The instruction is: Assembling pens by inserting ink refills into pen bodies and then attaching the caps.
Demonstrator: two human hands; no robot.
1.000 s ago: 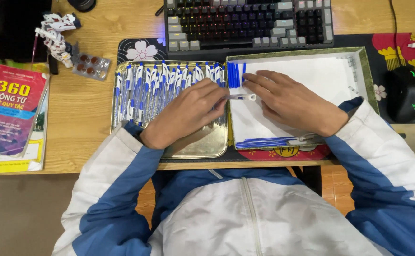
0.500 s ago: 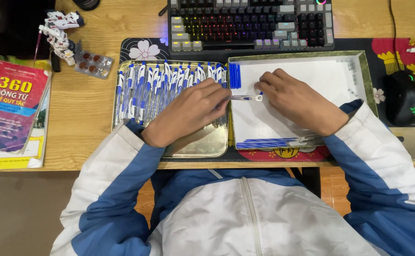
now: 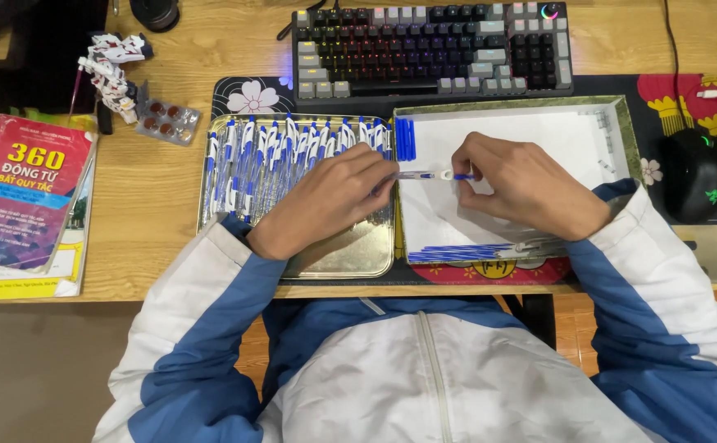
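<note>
Both my hands are on one pen (image 3: 424,175), held level just above the white-lined box (image 3: 588,135), near its left wall. Left hand (image 3: 325,197) has its fingers closed round the clear barrel end; right hand (image 3: 522,184) pinches the blue end between thumb and forefinger. Both grips look firm, though I can't tell whether the two parts are fully seated, since the joint is half hidden under my fingers.

Left of that sits the metal tray (image 3: 350,254), with a row of blue-and-white pens (image 3: 293,152) leaning across its upper half. A few blue caps (image 3: 405,138) stand in the box's top left corner, and a bundle of blue refills (image 3: 465,250) lies along its lower edge.

To do this step well, I reckon (judging only from the grip) the two halves should stay in one straight line, with the push going along the axis and no bending. Keep the left hand still as the anchor and let the right do the small motion. Hold it low over the box, so anything that slips lands inside and not on the worktop (image 3: 153,213). Watch the left wrist, which is close to the leaning row and could knock it
</note>
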